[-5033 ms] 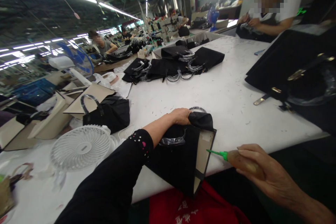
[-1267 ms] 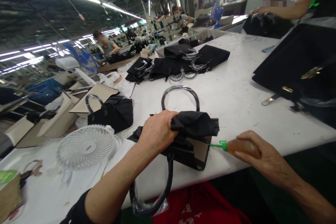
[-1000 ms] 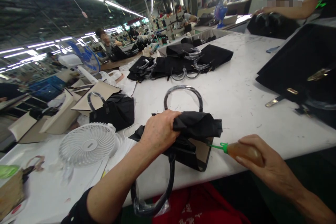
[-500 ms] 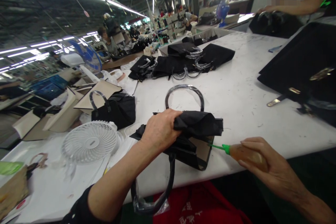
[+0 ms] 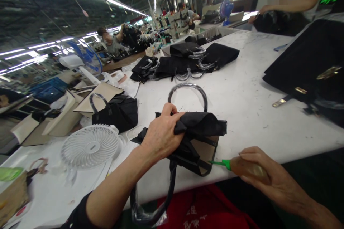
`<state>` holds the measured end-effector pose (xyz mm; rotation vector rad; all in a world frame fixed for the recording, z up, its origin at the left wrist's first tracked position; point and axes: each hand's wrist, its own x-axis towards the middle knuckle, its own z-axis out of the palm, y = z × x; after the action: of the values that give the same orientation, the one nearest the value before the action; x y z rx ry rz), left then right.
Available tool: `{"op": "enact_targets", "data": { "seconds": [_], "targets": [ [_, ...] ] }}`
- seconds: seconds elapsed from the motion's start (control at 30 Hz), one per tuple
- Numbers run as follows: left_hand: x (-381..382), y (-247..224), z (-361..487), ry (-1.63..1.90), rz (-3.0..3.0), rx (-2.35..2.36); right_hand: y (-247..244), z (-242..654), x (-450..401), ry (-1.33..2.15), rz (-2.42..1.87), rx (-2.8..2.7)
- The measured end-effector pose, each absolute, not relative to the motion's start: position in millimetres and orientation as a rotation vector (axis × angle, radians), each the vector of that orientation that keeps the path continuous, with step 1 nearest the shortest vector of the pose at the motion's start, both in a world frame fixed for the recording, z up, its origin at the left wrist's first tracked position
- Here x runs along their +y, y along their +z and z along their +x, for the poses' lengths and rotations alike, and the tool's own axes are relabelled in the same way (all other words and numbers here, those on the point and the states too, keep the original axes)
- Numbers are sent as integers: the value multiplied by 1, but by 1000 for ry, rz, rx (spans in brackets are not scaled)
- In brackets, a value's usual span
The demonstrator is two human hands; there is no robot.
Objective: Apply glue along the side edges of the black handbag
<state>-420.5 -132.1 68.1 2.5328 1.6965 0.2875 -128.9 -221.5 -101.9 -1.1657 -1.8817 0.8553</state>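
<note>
A black handbag (image 5: 200, 123) lies on the white table in front of me, its side turned up and a tan inner panel showing. My left hand (image 5: 163, 132) is closed on the bunched black fabric of the bag. One plastic-wrapped handle arches beyond it; the other hangs over the table's near edge. In my right hand (image 5: 258, 168) is a squeeze bottle (image 5: 248, 170) of amber liquid with a green nozzle. The nozzle's tip is at the edge of the tan panel; whether it touches, I cannot tell.
A white fan (image 5: 91, 146) lies at the left, near another black bag (image 5: 115, 114) and beige bag pieces (image 5: 60, 114). Several black bags (image 5: 185, 59) are heaped at the back. Large black bags (image 5: 309, 68) stand at the right, where a co-worker (image 5: 295, 5) handles one.
The bottle in my right hand has moved left and slightly down, its tip now lower along the tan panel. My left hand keeps hold of the bag, with a finger raised.
</note>
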Motion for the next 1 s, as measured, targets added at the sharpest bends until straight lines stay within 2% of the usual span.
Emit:
{"op": "enact_targets", "data": {
  "seconds": [0.13,0.3,0.43,0.6,0.8,1.0],
  "targets": [
    [-132,68,-422,320,2513,1680,-104,-128,-219,693,-1209,-1773],
    [-133,67,-422,360,2493,1690,-104,-125,-218,883,-1119,-1883],
    [-134,67,-421,364,2483,1730,-112,-124,-219,701,-1229,-1778],
    [-135,68,-421,422,2455,1736,-109,-125,-227,864,-1202,-1826],
    [-138,67,-426,521,2477,1697,-101,-129,-237,885,-1176,-1856],
    [-143,65,-430,502,2471,1683,-104,-129,-238,763,-1227,-1849]
  ]
}}
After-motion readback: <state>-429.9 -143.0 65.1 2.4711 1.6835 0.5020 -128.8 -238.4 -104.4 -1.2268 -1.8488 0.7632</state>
